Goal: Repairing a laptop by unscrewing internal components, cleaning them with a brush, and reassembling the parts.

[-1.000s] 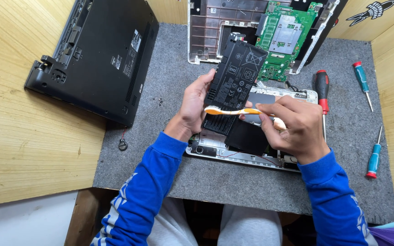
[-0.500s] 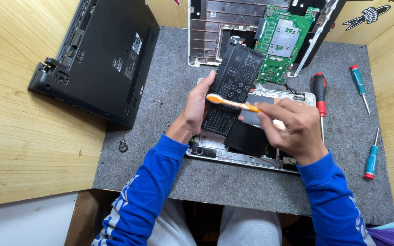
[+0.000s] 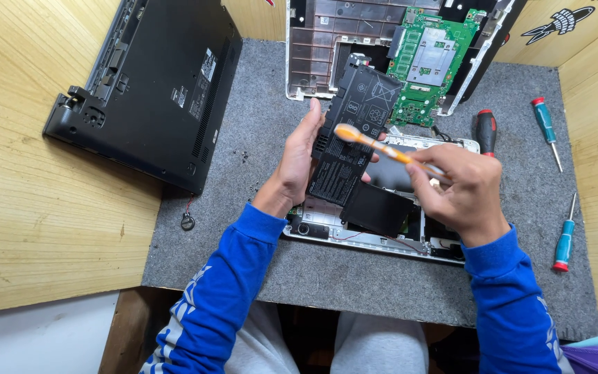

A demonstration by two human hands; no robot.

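My left hand (image 3: pixel 297 163) grips the left edge of a flat black laptop battery (image 3: pixel 356 131), held tilted above an opened laptop base (image 3: pixel 354 232). My right hand (image 3: pixel 461 190) holds an orange and white toothbrush (image 3: pixel 375 144) by its handle. The brush head rests on the battery's upper face. Both arms wear blue sleeves.
A green circuit board (image 3: pixel 427 66) sits in an open white laptop shell (image 3: pixel 313 48) at the back. A black laptop bottom (image 3: pixel 153 90) lies at left. A red-black screwdriver (image 3: pixel 486 130) and two teal screwdrivers (image 3: pixel 545 128) (image 3: pixel 563 239) lie at right. A coin cell (image 3: pixel 187 222) lies on the grey mat (image 3: pixel 354 284).
The toothbrush head has moved up along the battery, from its middle toward its upper part. My left hand keeps the same grip on the battery.
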